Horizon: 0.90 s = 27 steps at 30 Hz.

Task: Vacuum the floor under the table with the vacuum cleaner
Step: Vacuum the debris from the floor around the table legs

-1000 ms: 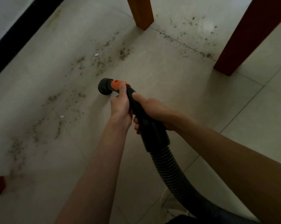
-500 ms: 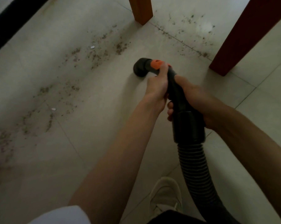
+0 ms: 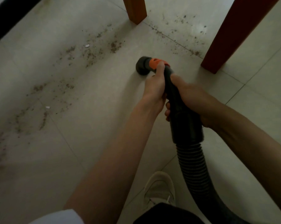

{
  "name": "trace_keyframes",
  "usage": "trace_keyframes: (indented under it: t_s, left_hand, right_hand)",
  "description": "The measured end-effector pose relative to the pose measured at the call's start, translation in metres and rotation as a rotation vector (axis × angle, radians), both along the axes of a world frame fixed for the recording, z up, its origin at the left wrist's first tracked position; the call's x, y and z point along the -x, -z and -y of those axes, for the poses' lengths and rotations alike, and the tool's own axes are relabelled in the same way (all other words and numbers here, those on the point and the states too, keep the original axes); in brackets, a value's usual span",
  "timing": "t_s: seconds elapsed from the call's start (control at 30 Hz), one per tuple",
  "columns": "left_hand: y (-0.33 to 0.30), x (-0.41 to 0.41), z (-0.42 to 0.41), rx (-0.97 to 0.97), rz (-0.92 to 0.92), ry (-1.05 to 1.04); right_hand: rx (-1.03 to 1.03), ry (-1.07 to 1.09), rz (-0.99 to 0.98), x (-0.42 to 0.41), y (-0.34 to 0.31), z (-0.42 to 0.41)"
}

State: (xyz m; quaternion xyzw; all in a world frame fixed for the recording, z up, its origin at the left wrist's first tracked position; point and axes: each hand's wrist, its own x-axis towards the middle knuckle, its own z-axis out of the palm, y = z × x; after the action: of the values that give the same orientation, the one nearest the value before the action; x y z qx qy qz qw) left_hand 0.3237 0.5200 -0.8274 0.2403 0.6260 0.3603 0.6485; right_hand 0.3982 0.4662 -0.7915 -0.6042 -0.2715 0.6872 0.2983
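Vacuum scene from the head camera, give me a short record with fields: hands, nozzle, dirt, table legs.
left hand: left hand grips the vacuum wand near the orange collar
right hand: right hand grips the wand further back
nozzle: nozzle low over bare tile
dirt: debris left of the nozzle; more debris along the grout line between the legs
table legs: orange leg, red leg
hose: ribbed hose

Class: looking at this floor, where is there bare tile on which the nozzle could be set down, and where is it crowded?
Bare tile lies between the left forearm and the dirt band. Crowded: the orange leg, red leg and debris between them.
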Motion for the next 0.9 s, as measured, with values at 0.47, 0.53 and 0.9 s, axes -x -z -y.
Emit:
trace_keyframes:
  t_s: [0.47,0.53,0.9]
  left_hand:
    - [0.013,0.015,0.039,0.113,0.037,0.003]
    - [0.013,0.017,0.054,0.101,0.041,0.051]
    - [0.010,-0.008,0.043,0.227,0.085,0.290]
  right_hand:
    - [0.241,-0.219,-0.036,-0.017,-0.003,0.056]
    - [0.243,-0.215,-0.076,-0.012,0.003,0.062]
    - [0.132,0.106,-0.066,-0.021,0.011,0.074]
